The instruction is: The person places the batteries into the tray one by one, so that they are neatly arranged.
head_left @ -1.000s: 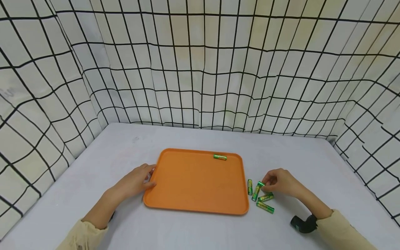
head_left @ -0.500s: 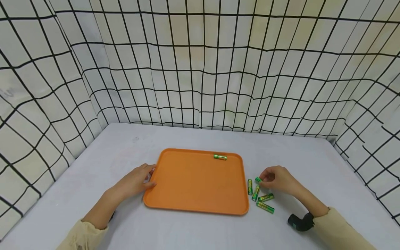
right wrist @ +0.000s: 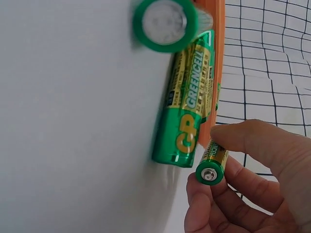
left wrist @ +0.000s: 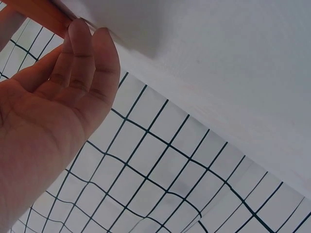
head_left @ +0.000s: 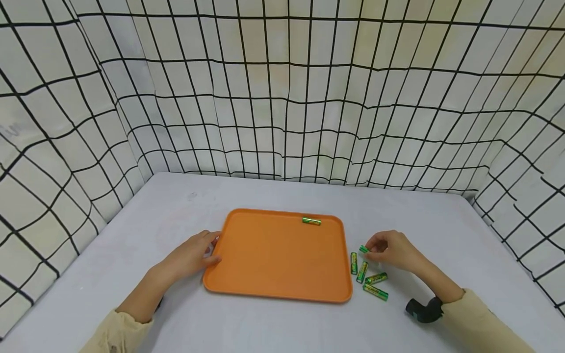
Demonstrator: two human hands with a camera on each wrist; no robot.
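Observation:
My left hand [head_left: 192, 255] holds the left rim of an orange tray [head_left: 275, 257]; in the left wrist view its bent fingers [left wrist: 82, 63] meet the tray's edge [left wrist: 46, 17]. Right of the tray, my right hand [head_left: 394, 251] pinches a green and gold battery [head_left: 364, 249] between thumb and fingers. In the right wrist view the metal end of this held battery [right wrist: 211, 170] faces the camera. Several like batteries lie just below it on the table, among them an upright-lying one [head_left: 354, 263] and a slanted one [head_left: 375, 292]. One battery [head_left: 311, 221] lies inside the tray's far edge.
A white table [head_left: 282, 326] carries everything. Black-lined white walls [head_left: 282, 98] enclose its back and sides. A dark device [head_left: 423, 311] is worn at the right wrist.
My right hand has lifted the battery off the group and moved it slightly away from me and to the left. The left hand and tray have stayed in place.

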